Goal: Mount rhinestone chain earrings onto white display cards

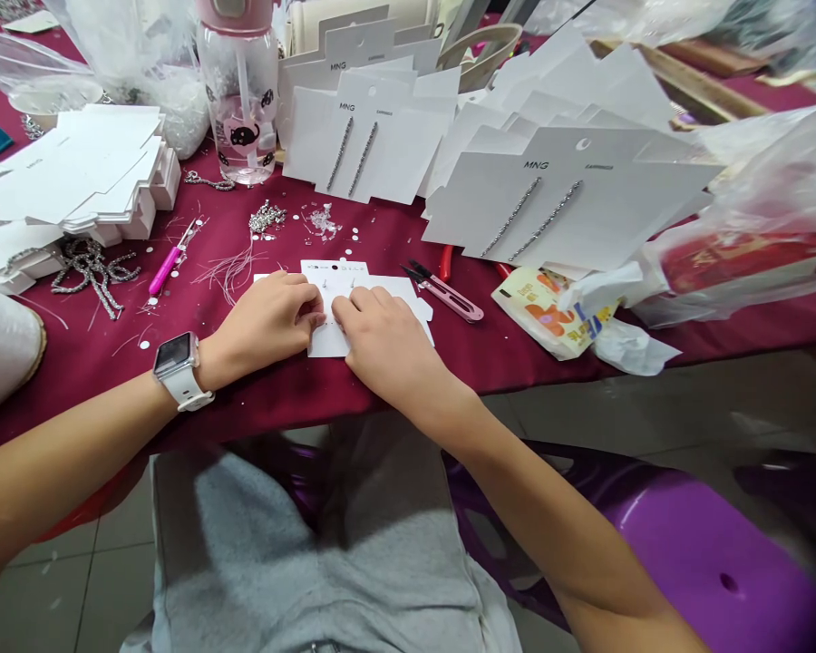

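A white earring card [327, 341] lies face down near the table's front edge, on top of other white cards [398, 288]. Two small metal posts stick up through it. My left hand [278, 316], a watch on its wrist, is closed at the card's left side with thumb and index finger together. Curled over the right side is my right hand [389, 340], its fingertips on the card and partly hidden. Pink thread snips [449, 295] rest just right of the hands. A magenta-handled tool [167, 270] lies to the left, near loose threads.
Behind the hands stand cards with chain earrings [374, 136], and more [564, 199] to the right. A bottle [238, 109] stands at the back. Card stacks [102, 168], silver chains [95, 272] and a thread cone [4, 349] fill the left. A tissue pack [550, 313] lies right.
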The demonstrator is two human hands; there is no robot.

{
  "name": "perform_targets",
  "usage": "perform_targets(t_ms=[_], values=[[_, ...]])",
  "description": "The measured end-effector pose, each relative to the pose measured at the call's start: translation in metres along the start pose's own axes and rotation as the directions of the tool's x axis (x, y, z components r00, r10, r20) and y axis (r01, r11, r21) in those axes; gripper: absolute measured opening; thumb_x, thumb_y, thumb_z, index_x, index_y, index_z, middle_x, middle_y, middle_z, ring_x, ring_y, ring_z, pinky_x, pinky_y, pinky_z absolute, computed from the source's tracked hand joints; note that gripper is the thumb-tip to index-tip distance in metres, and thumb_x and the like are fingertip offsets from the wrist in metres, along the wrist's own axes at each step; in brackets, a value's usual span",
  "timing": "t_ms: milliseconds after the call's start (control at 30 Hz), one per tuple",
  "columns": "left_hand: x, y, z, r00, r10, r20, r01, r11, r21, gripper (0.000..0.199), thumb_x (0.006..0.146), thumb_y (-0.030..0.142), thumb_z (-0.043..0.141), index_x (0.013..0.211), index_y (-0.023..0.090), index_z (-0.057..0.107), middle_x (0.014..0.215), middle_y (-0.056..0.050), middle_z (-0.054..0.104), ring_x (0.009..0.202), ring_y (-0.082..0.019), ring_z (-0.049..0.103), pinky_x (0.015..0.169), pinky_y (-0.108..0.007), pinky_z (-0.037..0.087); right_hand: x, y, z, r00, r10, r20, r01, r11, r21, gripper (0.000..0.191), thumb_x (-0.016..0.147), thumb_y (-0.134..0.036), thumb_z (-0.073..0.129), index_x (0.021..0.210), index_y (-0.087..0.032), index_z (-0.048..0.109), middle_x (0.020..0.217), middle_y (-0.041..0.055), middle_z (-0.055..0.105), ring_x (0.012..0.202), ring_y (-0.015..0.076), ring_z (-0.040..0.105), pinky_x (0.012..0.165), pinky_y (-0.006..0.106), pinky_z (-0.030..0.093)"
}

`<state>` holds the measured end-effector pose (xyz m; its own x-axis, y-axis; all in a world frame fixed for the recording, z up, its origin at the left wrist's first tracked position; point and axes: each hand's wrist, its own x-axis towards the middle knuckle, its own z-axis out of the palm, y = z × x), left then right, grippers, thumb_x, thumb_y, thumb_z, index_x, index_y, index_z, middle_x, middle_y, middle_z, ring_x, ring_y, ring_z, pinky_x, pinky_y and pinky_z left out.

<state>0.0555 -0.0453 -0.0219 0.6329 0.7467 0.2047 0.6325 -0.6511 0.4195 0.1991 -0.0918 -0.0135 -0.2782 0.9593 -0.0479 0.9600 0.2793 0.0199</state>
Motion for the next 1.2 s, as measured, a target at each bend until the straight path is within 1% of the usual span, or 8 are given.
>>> perform_targets(t_ms=[200, 367, 567, 667, 767, 933, 1067, 1200], values=[[0.001, 0.0, 0.0, 1.0, -0.03, 0.009, 0.03, 1.0, 0.01, 0.011, 0.069, 0.008, 0.047, 0.064, 0.014, 0.054, 0.07, -0.005, 0.058, 0.069, -0.016, 0.046, 0.066, -0.03, 0.037, -0.001, 0.009, -0.001, 0.998, -0.059, 0.033, 0.057, 0.996, 0.071, 0.033, 0.069, 0.003, 0.037, 0.091, -0.015, 0.053, 0.094, 0.0113, 0.056, 0.091, 0.0244, 0.046, 0.073, 0.033, 0.035], [0.0, -0.002, -0.005, 0.998, -0.066, 0.002, 0.066, 0.997, -0.041, 0.011, 0.07, 0.009, 0.049, 0.064, 0.014, 0.055, 0.069, -0.004, 0.058, 0.067, -0.015, 0.049, 0.065, -0.029, 0.038, -0.006, 0.029, 0.011, 0.994, -0.003, -0.113, 0.028, 0.975, 0.22, 0.027, 0.069, 0.003, 0.034, 0.078, -0.017, 0.05, 0.081, 0.0087, 0.054, 0.076, 0.0203, 0.044, 0.068, 0.031, 0.036], [0.0, 0.0, -0.008, 0.992, -0.118, 0.035, 0.121, 0.989, -0.09, 0.009, 0.073, 0.014, 0.052, 0.067, 0.013, 0.059, 0.069, -0.003, 0.06, 0.065, -0.014, 0.05, 0.063, -0.027, 0.037, -0.013, 0.036, 0.007, 0.955, 0.01, -0.295, 0.126, 0.89, 0.439, 0.012, 0.085, -0.028, 0.05, 0.089, -0.017, 0.053, 0.092, 0.0069, 0.058, 0.086, 0.0192, 0.05, 0.078, 0.032, 0.039], [0.0, 0.001, -0.009, 0.992, -0.123, 0.036, 0.126, 0.986, -0.107, 0.011, 0.074, 0.016, 0.052, 0.067, 0.013, 0.059, 0.068, -0.003, 0.06, 0.064, -0.013, 0.05, 0.061, -0.026, 0.036, -0.013, 0.026, 0.002, 0.972, -0.012, -0.235, 0.11, 0.907, 0.406, 0.02, 0.08, -0.033, 0.058, 0.091, -0.016, 0.057, 0.095, 0.0068, 0.059, 0.091, 0.0216, 0.049, 0.084, 0.034, 0.038], [0.0, 0.0, -0.009, 0.991, -0.126, 0.037, 0.13, 0.985, -0.117, 0.01, 0.074, 0.015, 0.052, 0.067, 0.013, 0.06, 0.067, -0.003, 0.06, 0.062, -0.012, 0.05, 0.06, -0.026, 0.036, -0.011, 0.014, 0.003, 0.985, 0.022, -0.172, 0.045, 0.926, 0.374, 0.013, 0.083, -0.023, 0.053, 0.089, -0.015, 0.06, 0.093, 0.0078, 0.059, 0.091, 0.0222, 0.047, 0.084, 0.034, 0.038], [0.0, 0.0, -0.009, 0.993, -0.109, 0.038, 0.113, 0.989, -0.101, 0.011, 0.075, 0.015, 0.053, 0.066, 0.013, 0.059, 0.067, -0.003, 0.059, 0.064, -0.013, 0.05, 0.062, -0.026, 0.037, -0.01, 0.001, 0.006, 0.969, 0.089, -0.231, -0.024, 0.963, 0.27, 0.018, 0.087, -0.017, 0.043, 0.089, -0.012, 0.061, 0.096, 0.0121, 0.06, 0.089, 0.024, 0.047, 0.078, 0.036, 0.039], [0.0, 0.0, -0.009, 0.994, -0.105, 0.04, 0.108, 0.989, -0.1, 0.011, 0.075, 0.015, 0.053, 0.067, 0.013, 0.059, 0.068, -0.004, 0.059, 0.064, -0.014, 0.05, 0.063, -0.027, 0.037, -0.014, -0.004, 0.004, 0.972, 0.121, -0.201, -0.061, 0.957, 0.283, 0.018, 0.085, -0.026, 0.052, 0.091, -0.011, 0.06, 0.096, 0.011, 0.06, 0.088, 0.0231, 0.049, 0.078, 0.036, 0.04], [0.0, 0.001, -0.009, 0.993, -0.108, 0.044, 0.112, 0.989, -0.102, 0.01, 0.075, 0.016, 0.053, 0.067, 0.013, 0.059, 0.068, -0.004, 0.059, 0.066, -0.014, 0.05, 0.063, -0.027, 0.038, -0.016, -0.008, 0.004, 0.965, 0.176, -0.195, -0.108, 0.943, 0.313, 0.013, 0.085, -0.018, 0.051, 0.087, -0.012, 0.061, 0.102, 0.0117, 0.059, 0.091, 0.0239, 0.049, 0.077, 0.037, 0.041]])
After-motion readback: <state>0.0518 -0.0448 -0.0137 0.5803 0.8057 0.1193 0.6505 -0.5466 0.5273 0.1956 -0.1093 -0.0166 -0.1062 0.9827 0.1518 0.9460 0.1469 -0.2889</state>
